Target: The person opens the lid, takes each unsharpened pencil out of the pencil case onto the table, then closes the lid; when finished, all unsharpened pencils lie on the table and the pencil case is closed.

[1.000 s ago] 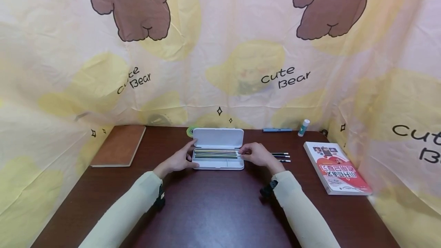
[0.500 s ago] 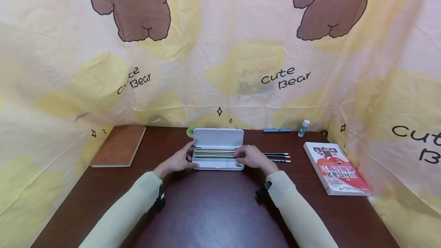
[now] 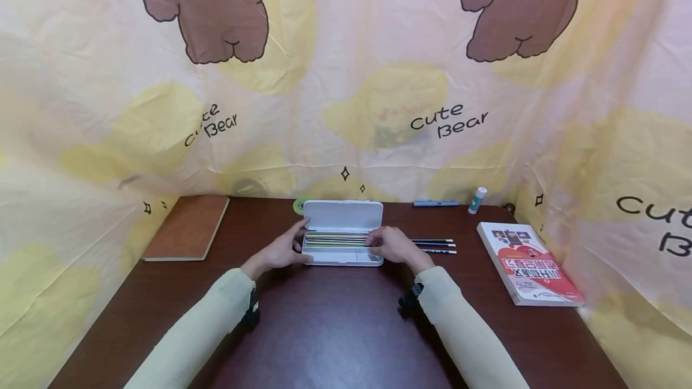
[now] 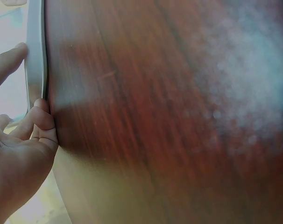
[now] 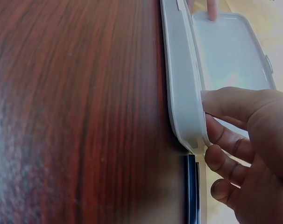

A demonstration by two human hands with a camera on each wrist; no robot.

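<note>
A white pencil case (image 3: 330, 256) stands with its lid (image 3: 343, 215) raised, several pencils (image 3: 335, 241) lying side by side in the rear part of its tray. My left hand (image 3: 278, 252) grips the case's left end, thumb along the front; in the left wrist view the thumb (image 4: 10, 64) touches the case wall (image 4: 36, 60). My right hand (image 3: 396, 246) reaches in at the right end over the pencils' ends. In the right wrist view its thumb (image 5: 228, 100) passes over the rim; the case wall hides the thumb tip, and I cannot tell whether it pinches a pencil.
Dark pencils (image 3: 440, 245) lie on the table to the right, partly behind my right hand. A blue pen (image 3: 435, 203) and a glue stick (image 3: 477, 201) are at the back. Green tape (image 3: 297, 206) sits behind the case. A brown notebook (image 3: 186, 228) lies left, a book (image 3: 527, 266) right.
My right hand has moved a little left, from the case's right edge to over the pencils inside. The left hand keeps its grip on the case.
</note>
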